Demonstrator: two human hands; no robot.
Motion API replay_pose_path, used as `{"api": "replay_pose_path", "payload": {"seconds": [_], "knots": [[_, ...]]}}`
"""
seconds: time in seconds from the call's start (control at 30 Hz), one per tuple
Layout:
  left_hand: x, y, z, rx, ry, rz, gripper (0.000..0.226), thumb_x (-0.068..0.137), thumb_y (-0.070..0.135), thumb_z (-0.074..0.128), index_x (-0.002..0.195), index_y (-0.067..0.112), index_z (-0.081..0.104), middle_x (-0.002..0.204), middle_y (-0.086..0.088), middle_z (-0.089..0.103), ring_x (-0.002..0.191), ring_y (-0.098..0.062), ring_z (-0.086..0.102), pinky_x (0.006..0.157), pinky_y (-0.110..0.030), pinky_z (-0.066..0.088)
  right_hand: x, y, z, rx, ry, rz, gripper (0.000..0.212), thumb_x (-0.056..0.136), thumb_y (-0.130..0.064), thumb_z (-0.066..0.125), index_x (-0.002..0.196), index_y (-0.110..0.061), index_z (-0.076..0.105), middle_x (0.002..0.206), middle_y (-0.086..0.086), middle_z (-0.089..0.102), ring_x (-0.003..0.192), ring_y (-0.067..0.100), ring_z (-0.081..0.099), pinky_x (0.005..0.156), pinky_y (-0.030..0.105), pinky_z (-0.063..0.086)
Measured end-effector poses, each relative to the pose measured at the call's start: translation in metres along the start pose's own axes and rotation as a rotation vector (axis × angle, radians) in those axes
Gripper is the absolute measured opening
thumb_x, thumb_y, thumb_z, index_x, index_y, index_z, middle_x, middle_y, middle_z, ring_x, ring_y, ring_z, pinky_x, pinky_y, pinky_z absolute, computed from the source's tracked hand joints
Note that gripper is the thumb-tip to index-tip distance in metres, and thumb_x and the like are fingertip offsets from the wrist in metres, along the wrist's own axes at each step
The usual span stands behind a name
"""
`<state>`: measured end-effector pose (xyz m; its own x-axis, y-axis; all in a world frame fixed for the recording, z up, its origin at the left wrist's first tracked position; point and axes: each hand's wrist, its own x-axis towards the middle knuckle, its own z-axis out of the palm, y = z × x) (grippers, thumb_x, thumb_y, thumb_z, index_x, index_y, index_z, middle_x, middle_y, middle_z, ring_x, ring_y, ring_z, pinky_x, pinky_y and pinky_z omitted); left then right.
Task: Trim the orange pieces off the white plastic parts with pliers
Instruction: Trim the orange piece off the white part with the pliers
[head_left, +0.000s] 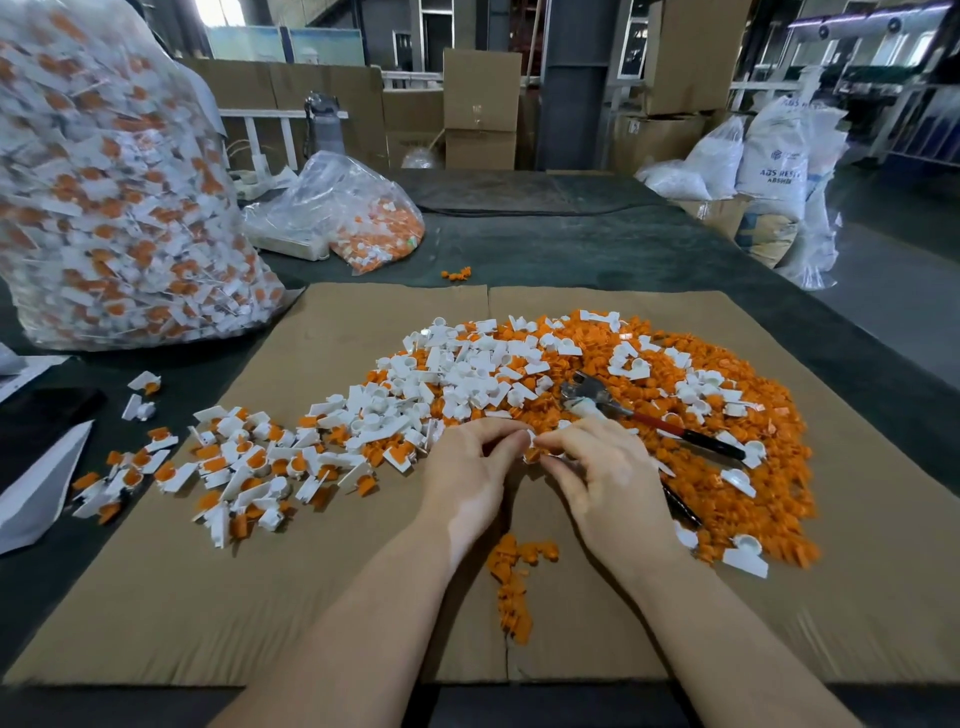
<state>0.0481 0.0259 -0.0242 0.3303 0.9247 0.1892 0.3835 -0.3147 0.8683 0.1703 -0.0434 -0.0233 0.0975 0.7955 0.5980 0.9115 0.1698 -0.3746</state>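
Observation:
My left hand (470, 470) and my right hand (605, 475) meet over the cardboard sheet (322, 597) and together pinch one small white part with an orange piece (535, 451). The pliers (597, 397) lie on the pile just beyond my right hand. Their red and black handles are spread, and one runs under my right hand. White trimmed parts (457, 374) are heaped at the centre. Cut-off orange pieces (727, 415) spread to the right. Untrimmed white-and-orange parts (244, 462) lie to the left. A small heap of orange pieces (511, 577) sits between my wrists.
A big clear bag of untrimmed parts (104, 197) stands at the back left, with a smaller bag (363, 218) behind the cardboard. A white sheet (41, 488) and a dark object lie at the left edge. Cartons and white sacks (774, 156) stand beyond the table.

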Motion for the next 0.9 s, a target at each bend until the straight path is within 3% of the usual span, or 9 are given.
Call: {"api": "replay_pose_path", "payload": {"seconds": [0.13, 0.27, 0.5, 0.63, 0.73, 0.9], "knots": [[-0.001, 0.0012, 0.0007, -0.004, -0.004, -0.011, 0.018, 0.091, 0.025, 0.06, 0.103, 0.02, 0.073, 0.106, 0.007, 0.07, 0.103, -0.008, 0.059, 0.095, -0.027, 0.043, -0.0018, 0.0012, -0.0009, 0.021, 0.038, 0.022, 0.009, 0.076, -0.004, 0.074, 0.083, -0.01, 0.072, 0.079, 0.002, 0.067, 0.079, 0.02, 0.06, 0.074, 0.037, 0.048], [-0.0025, 0.0034, 0.0005, 0.018, -0.01, 0.01, 0.019, 0.092, 0.024, 0.059, 0.104, 0.019, 0.073, 0.106, 0.005, 0.07, 0.103, -0.009, 0.06, 0.096, -0.03, 0.044, -0.0027, 0.0003, -0.0007, 0.024, 0.032, 0.004, 0.015, 0.074, -0.004, 0.075, 0.088, -0.01, 0.072, 0.082, 0.003, 0.067, 0.081, 0.022, 0.061, 0.075, 0.037, 0.049], [-0.0057, 0.0049, -0.003, -0.004, -0.085, 0.032, 0.022, 0.09, 0.022, 0.061, 0.11, 0.023, 0.07, 0.106, 0.009, 0.067, 0.102, -0.006, 0.057, 0.092, -0.022, 0.043, -0.0021, -0.001, -0.0016, 0.026, 0.061, 0.01, 0.004, 0.077, -0.006, 0.072, 0.079, -0.008, 0.069, 0.076, 0.003, 0.064, 0.076, 0.02, 0.059, 0.07, 0.036, 0.049], [-0.0092, 0.0043, -0.0041, 0.002, -0.178, 0.096, 0.04, 0.079, 0.021, 0.074, 0.118, 0.026, 0.063, 0.105, 0.011, 0.065, 0.095, -0.002, 0.059, 0.085, -0.016, 0.046, -0.0026, -0.0006, -0.0013, 0.052, 0.079, 0.034, 0.006, 0.078, -0.002, 0.071, 0.078, -0.007, 0.066, 0.076, 0.003, 0.062, 0.076, 0.019, 0.057, 0.069, 0.033, 0.048], [-0.009, 0.0039, -0.0024, 0.042, -0.157, 0.134, 0.034, 0.082, 0.025, 0.071, 0.116, 0.024, 0.065, 0.104, 0.01, 0.065, 0.094, -0.002, 0.058, 0.083, -0.018, 0.047, -0.0028, -0.0016, 0.0, 0.044, 0.067, 0.026, 0.008, 0.078, -0.002, 0.07, 0.077, -0.007, 0.065, 0.075, 0.003, 0.061, 0.075, 0.019, 0.056, 0.068, 0.032, 0.046], [-0.0093, 0.0042, 0.0004, 0.098, -0.137, 0.138, 0.03, 0.085, 0.026, 0.068, 0.115, 0.024, 0.064, 0.102, 0.011, 0.064, 0.09, -0.002, 0.055, 0.076, -0.009, 0.04, -0.0027, 0.0004, 0.0011, -0.01, 0.061, 0.015, 0.004, 0.08, -0.004, 0.07, 0.079, -0.008, 0.067, 0.076, 0.003, 0.062, 0.076, 0.019, 0.054, 0.068, 0.038, 0.046]]}}
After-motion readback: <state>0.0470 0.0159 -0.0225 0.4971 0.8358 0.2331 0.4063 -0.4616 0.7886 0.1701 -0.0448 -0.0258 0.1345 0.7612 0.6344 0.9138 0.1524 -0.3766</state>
